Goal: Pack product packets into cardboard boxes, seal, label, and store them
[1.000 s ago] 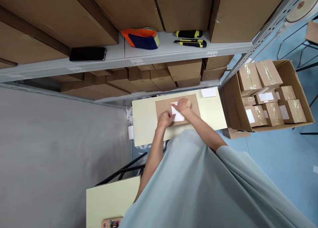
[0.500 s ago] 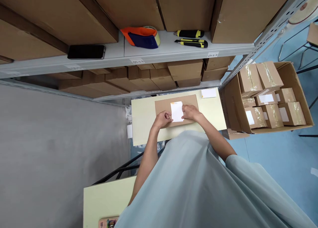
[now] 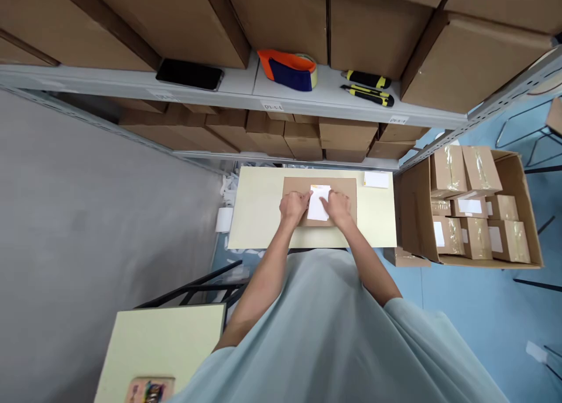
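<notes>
A flat brown cardboard package (image 3: 342, 186) lies on a pale yellow table (image 3: 259, 209). A white label (image 3: 319, 201) sits on its middle. My left hand (image 3: 294, 207) rests on the label's left edge with curled fingers pressing down. My right hand (image 3: 338, 207) presses on the label's right edge in the same way. Both hands touch the label and the package under it.
A small white stack of labels (image 3: 376, 179) lies at the table's far right. An open carton (image 3: 513, 174) of taped small boxes stands to the right on the blue floor. The shelf above carries a phone (image 3: 189, 74), a tape dispenser (image 3: 287, 69) and two utility knives (image 3: 367, 88). A second table (image 3: 162, 344) stands near left.
My right hand slid from on top of the label to its right edge, uncovering it. My left hand moved in to the left edge. The view shifted, with my head turning a little.
</notes>
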`<move>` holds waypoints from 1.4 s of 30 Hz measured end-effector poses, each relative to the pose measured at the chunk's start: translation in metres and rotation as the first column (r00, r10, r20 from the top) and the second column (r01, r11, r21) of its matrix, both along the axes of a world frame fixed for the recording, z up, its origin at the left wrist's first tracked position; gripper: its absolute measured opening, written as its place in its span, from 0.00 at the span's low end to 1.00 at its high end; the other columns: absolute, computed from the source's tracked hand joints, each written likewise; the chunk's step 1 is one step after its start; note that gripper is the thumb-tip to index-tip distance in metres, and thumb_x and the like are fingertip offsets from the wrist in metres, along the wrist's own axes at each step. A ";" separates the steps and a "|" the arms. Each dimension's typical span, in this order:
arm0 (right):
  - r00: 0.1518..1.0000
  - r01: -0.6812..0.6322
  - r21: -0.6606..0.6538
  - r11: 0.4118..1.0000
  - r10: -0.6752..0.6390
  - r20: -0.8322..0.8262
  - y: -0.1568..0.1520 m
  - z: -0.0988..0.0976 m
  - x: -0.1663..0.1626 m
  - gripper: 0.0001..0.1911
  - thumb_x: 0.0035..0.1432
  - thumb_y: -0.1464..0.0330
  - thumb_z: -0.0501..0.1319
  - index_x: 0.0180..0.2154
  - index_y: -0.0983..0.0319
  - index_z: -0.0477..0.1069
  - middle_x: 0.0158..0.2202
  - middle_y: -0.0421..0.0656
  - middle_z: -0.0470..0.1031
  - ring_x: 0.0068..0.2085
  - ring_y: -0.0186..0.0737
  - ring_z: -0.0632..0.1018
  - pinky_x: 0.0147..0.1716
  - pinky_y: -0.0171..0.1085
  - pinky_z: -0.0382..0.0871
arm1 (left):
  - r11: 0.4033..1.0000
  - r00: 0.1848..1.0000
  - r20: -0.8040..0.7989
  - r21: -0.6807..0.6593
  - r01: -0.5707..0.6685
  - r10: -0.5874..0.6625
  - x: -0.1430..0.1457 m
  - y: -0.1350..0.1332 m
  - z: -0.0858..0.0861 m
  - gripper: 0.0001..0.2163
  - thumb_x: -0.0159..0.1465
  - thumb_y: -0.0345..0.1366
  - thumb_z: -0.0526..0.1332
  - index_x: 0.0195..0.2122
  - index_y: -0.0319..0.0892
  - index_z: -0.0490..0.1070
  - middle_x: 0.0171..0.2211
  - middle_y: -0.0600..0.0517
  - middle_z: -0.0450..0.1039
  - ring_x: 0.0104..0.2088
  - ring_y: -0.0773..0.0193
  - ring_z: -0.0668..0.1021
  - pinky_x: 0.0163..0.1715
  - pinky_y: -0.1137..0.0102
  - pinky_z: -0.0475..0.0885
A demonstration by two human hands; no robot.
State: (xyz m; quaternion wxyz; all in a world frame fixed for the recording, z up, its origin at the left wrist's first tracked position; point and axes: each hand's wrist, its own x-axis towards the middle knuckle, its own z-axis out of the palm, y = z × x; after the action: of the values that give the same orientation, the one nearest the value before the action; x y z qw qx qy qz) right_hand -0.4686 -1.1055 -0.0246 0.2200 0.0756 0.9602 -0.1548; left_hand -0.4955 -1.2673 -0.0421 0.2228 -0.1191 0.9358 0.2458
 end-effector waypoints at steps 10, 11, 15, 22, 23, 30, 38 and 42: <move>0.995 0.004 -0.131 0.991 -0.017 -0.096 0.008 0.000 0.053 0.17 0.66 0.64 0.71 0.54 0.58 0.75 0.57 0.50 0.76 0.61 0.51 0.77 0.60 0.44 0.69 | 0.927 0.944 -0.102 0.183 0.329 -0.315 0.024 -0.025 0.005 0.17 0.58 0.39 0.75 0.46 0.44 0.75 0.41 0.47 0.81 0.43 0.53 0.81 0.43 0.66 0.71; 0.990 0.044 -0.129 0.991 -0.060 -0.125 0.012 0.000 0.055 0.15 0.67 0.65 0.70 0.54 0.58 0.75 0.56 0.50 0.76 0.60 0.51 0.77 0.60 0.44 0.69 | 0.924 0.938 -0.117 0.172 0.342 -0.326 0.027 -0.029 0.004 0.20 0.57 0.38 0.76 0.48 0.44 0.74 0.43 0.46 0.81 0.45 0.51 0.81 0.46 0.64 0.72; 0.898 0.305 -0.087 0.948 -0.317 -0.307 0.039 -0.005 0.075 0.16 0.69 0.65 0.64 0.56 0.63 0.75 0.58 0.57 0.76 0.60 0.57 0.78 0.61 0.49 0.72 | 0.951 0.935 -0.202 0.048 0.306 -0.291 0.036 -0.061 -0.002 0.31 0.57 0.44 0.75 0.60 0.42 0.70 0.54 0.37 0.77 0.57 0.40 0.77 0.57 0.55 0.72; 0.646 0.553 -0.518 0.653 -0.728 -0.227 0.063 -0.035 0.129 0.36 0.65 0.44 0.60 0.61 0.64 0.73 0.56 0.61 0.81 0.56 0.61 0.83 0.54 0.55 0.81 | 0.937 0.997 -0.034 0.342 0.075 -0.067 0.063 -0.130 -0.041 0.49 0.56 0.59 0.70 0.72 0.35 0.60 0.66 0.28 0.71 0.68 0.35 0.74 0.65 0.49 0.71; 0.636 0.551 -0.563 0.616 -0.747 -0.195 0.057 -0.039 0.133 0.38 0.63 0.41 0.60 0.60 0.63 0.74 0.54 0.60 0.82 0.54 0.59 0.85 0.52 0.54 0.82 | 0.909 0.997 -0.004 0.412 0.067 -0.072 0.069 -0.133 -0.046 0.48 0.56 0.60 0.70 0.71 0.37 0.61 0.67 0.30 0.71 0.69 0.36 0.74 0.65 0.50 0.72; 0.562 0.532 -0.675 0.511 -0.810 -0.169 0.014 -0.030 0.152 0.46 0.56 0.35 0.63 0.62 0.62 0.75 0.59 0.57 0.83 0.61 0.59 0.83 0.59 0.56 0.80 | 0.773 0.994 -0.006 0.627 0.091 -0.113 0.091 -0.137 -0.042 0.44 0.56 0.63 0.67 0.70 0.45 0.67 0.69 0.38 0.73 0.69 0.41 0.75 0.63 0.50 0.76; 0.332 0.533 -0.743 0.405 -0.908 -0.257 0.008 0.048 0.192 0.44 0.63 0.42 0.68 0.70 0.61 0.70 0.69 0.57 0.74 0.70 0.59 0.75 0.71 0.59 0.68 | 0.710 0.962 -0.201 0.650 0.271 -0.183 0.048 -0.128 0.040 0.39 0.64 0.59 0.67 0.73 0.49 0.65 0.72 0.42 0.69 0.71 0.46 0.73 0.70 0.50 0.71; 0.142 0.562 -0.762 0.321 -0.945 -0.293 0.000 0.071 0.231 0.43 0.61 0.42 0.70 0.67 0.61 0.73 0.68 0.57 0.75 0.69 0.61 0.77 0.70 0.60 0.70 | 0.668 0.936 -0.224 0.656 0.351 -0.271 0.042 -0.092 0.071 0.38 0.66 0.59 0.67 0.73 0.51 0.65 0.73 0.44 0.68 0.69 0.45 0.74 0.70 0.50 0.72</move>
State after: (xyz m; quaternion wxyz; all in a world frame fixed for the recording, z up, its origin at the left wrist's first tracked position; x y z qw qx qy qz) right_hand -0.2377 -1.1059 0.0468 -0.2783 0.4461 0.6930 -0.4933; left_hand -0.4535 -1.3590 0.0289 0.2387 0.1468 0.7945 0.5388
